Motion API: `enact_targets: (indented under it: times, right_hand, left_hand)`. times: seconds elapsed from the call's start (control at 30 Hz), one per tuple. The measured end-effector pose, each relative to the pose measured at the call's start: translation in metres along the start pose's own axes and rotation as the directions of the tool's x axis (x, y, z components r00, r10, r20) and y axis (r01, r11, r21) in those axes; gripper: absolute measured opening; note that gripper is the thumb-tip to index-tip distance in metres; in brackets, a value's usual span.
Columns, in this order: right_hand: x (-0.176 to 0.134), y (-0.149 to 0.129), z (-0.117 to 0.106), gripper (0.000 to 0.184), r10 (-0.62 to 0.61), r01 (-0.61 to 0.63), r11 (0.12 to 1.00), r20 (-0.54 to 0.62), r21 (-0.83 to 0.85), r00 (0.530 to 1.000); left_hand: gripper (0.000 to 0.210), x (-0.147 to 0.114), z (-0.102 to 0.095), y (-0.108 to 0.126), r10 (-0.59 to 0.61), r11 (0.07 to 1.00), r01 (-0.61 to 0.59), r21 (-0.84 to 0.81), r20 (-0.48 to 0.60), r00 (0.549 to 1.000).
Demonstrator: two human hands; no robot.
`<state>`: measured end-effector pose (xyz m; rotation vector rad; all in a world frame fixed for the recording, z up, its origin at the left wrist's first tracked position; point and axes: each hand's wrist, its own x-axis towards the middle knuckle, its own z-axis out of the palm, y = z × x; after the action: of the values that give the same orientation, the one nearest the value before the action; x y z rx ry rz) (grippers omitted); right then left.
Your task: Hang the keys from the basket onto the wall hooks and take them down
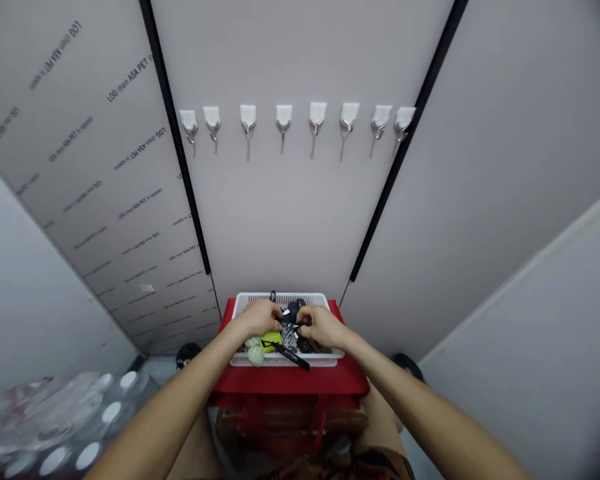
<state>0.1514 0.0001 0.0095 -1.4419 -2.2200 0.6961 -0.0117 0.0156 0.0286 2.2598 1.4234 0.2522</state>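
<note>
A white plastic basket (pixel 325 360) holds a jumble of small things, with both my hands over it. My left hand (pixel 261 317) is closed, its fingertips pinched against a dark item whose shape they hide. Opposite it, my right hand (pixel 323 325) pinches at the other side of the same cluster. Between them lie a dark keychain-like bundle (pixel 292 312) and silvery metal pieces (pixel 289 337). Nearest my left hand are a bright yellow-green item (pixel 271 341) and a pale green puffy pendant (pixel 255 353). A black strap with white lettering (pixel 291 356) hangs toward the basket's front rim.
Under the basket is a red bag (pixel 280 380), above a wooden-looking surface (pixel 290 421). Several metal hooks on white pads (pixel 283 120) line the panel ahead. Plastic-wrapped bottles with white caps (pixel 111 413) stand at lower left. Walls rise close on both sides.
</note>
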Motion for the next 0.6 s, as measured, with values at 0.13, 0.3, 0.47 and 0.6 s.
enact_targets:
  times: [0.13, 0.3, 0.47, 0.6]
  right_hand:
    - [-0.001, 0.001, -0.008, 0.005, 0.064, -0.057, 0.891, 0.0, 0.45, 0.998]
    - [-0.005, -0.008, -0.018, 0.01, 0.186, -0.077, 0.633, -0.055, 0.77, 0.981]
    - [-0.003, -0.011, -0.027, 0.013, 0.242, -0.09, 0.414, -0.015, 0.906, 0.97]
    - [-0.003, -0.011, -0.036, 0.019, 0.174, 0.018, 0.611, -0.156, 0.792, 0.972]
  left_hand:
    - [0.029, 0.003, 0.0, 0.011, 0.084, 0.996, -0.083, -0.045, 0.021, 0.996]
    - [0.015, 0.01, 0.004, 0.02, 0.159, 0.966, -0.154, -0.21, 0.007, 0.987]
    - [0.019, 0.013, -0.008, 0.023, 0.109, 0.893, -0.105, -0.437, -0.016, 0.994]
    - [0.026, 0.014, -0.029, 0.031, 0.142, 0.885, -0.147, -0.443, -0.044, 0.989]
